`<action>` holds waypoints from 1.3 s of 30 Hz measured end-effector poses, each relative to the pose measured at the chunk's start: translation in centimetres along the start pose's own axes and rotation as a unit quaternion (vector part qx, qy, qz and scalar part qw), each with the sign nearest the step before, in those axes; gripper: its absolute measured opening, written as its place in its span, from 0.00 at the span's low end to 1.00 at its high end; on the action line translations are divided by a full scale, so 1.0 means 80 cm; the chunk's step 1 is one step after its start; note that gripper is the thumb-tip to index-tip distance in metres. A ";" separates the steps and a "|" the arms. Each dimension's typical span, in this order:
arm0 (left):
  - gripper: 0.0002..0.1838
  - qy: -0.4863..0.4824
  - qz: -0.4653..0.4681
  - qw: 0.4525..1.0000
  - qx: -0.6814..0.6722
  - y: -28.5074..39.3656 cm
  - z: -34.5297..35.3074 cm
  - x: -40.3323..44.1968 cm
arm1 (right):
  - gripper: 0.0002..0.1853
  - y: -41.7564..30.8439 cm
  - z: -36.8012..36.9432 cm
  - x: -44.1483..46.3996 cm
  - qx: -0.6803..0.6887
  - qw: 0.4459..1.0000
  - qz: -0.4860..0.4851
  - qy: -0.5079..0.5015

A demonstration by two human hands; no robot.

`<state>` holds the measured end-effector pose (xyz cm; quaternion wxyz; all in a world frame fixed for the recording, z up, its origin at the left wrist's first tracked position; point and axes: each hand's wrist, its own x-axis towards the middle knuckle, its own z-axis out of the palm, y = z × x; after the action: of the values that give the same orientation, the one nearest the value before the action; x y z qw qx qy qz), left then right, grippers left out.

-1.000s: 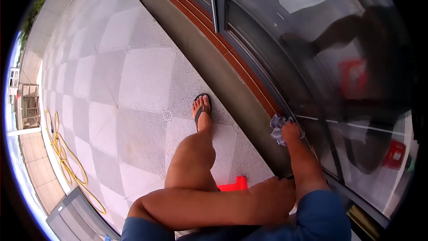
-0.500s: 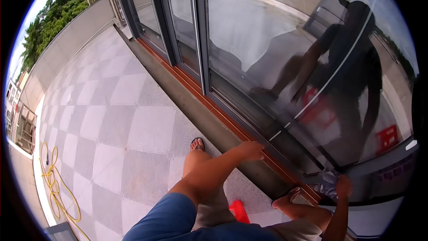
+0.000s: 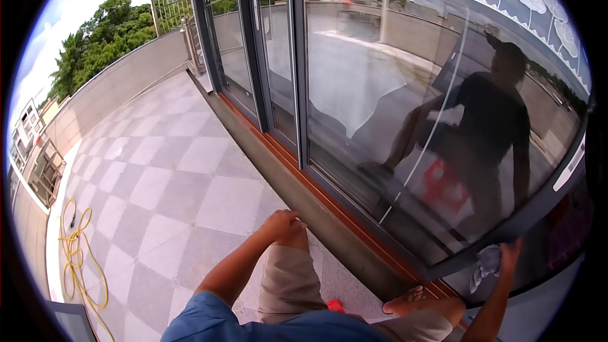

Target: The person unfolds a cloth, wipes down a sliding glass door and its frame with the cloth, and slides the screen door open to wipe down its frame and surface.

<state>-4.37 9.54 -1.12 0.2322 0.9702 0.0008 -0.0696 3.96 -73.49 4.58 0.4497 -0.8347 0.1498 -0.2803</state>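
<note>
My left hand [image 3: 282, 223] rests on my knee, its fingers curled loosely; whether anything is in them does not show. At the lower right, my right hand [image 3: 509, 254] grips a crumpled grey cloth [image 3: 486, 265]. The cloth hangs beside the lower edge of the sliding glass door's dark frame [image 3: 456, 265]. Below the glass [image 3: 361, 145] runs a reddish-brown sill track [image 3: 342, 214], and my bare-toed foot [image 3: 405, 301] is next to it.
A coiled yellow hose [image 3: 75, 253] lies on the tiled floor [image 3: 164, 196] at the left. Part of a red object [image 3: 335, 306] shows under me. A low wall [image 3: 114, 98] borders the terrace, and the glass reflects a person.
The view has tilted up, showing more of the door and trees. My left hand has moved from near the sill onto my knee. My right hand has shifted along the door frame with the cloth.
</note>
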 end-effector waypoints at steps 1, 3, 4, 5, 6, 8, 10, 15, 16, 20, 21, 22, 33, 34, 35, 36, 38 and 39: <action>0.28 0.102 0.057 0.990 -0.076 -0.023 0.022 -0.022 | 0.47 -0.014 0.014 -0.005 0.021 1.000 0.007 0.008; 0.26 0.260 0.079 0.951 -0.150 -0.027 0.067 -0.065 | 0.45 -0.024 0.028 -0.002 0.056 0.998 0.002 0.017; 0.26 0.287 0.055 0.942 -0.162 -0.017 0.066 -0.073 | 0.45 -0.022 0.031 -0.001 0.071 0.997 -0.008 0.017; 0.26 0.310 0.030 0.934 -0.174 -0.009 0.066 -0.084 | 0.45 -0.019 0.032 -0.002 0.083 0.996 -0.016 0.015; 0.25 0.329 0.005 0.926 -0.186 -0.005 0.069 -0.093 | 0.44 -0.042 0.034 -0.018 0.077 0.997 0.015 0.011; 0.22 0.330 -0.032 0.922 -0.200 -0.004 0.057 -0.087 | 0.43 -0.095 0.032 -0.037 0.065 0.995 0.073 0.012; 0.20 0.309 -0.042 0.925 -0.216 -0.009 0.043 -0.078 | 0.42 -0.080 0.038 -0.028 0.041 0.997 0.068 0.022; 0.19 0.311 -0.022 0.922 -0.230 -0.021 0.041 -0.072 | 0.42 -0.076 0.043 -0.021 -0.026 0.996 0.070 0.050; 0.19 0.311 -0.023 0.920 -0.239 -0.023 0.042 -0.072 | 0.42 -0.074 0.042 -0.022 -0.024 0.997 0.070 0.035; 0.19 0.324 -0.024 0.916 -0.235 -0.031 0.049 -0.077 | 0.42 -0.084 0.055 -0.019 -0.025 0.996 0.080 0.017; 0.19 0.321 -0.026 0.913 -0.249 -0.032 0.051 -0.079 | 0.46 -0.084 0.053 -0.019 -0.025 0.998 0.065 -0.012; 0.19 0.323 -0.028 0.911 -0.254 -0.033 0.052 -0.082 | 0.49 -0.084 0.053 -0.019 -0.023 0.998 0.050 -0.041; 0.20 0.286 -0.019 0.921 -0.264 -0.014 0.052 -0.088 | 0.52 -0.128 0.103 -0.040 -0.053 0.996 0.066 -0.026; 0.21 0.285 -0.017 0.925 -0.253 -0.014 0.052 -0.089 | 0.56 -0.134 0.102 -0.041 -0.063 0.994 0.073 -0.045; 0.21 0.284 -0.015 0.927 -0.242 -0.013 0.053 -0.088 | 0.57 -0.139 0.104 -0.042 -0.068 0.993 0.080 -0.055; 0.21 0.282 -0.012 0.929 -0.239 -0.011 0.055 -0.087 | 0.59 -0.145 0.106 -0.044 -0.073 0.991 0.086 -0.067; 0.22 0.280 -0.009 0.932 -0.230 -0.008 0.058 -0.088 | 0.58 -0.161 0.110 -0.051 -0.090 0.989 0.084 -0.078; 0.23 0.275 -0.011 0.934 -0.228 -0.009 0.058 -0.088 | 0.58 -0.166 0.112 -0.052 -0.101 0.988 0.082 -0.085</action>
<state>-12.01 8.26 -4.59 0.4375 0.8720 0.0909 0.1998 6.00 -58.07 10.34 0.3952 -0.8818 0.2064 -0.1538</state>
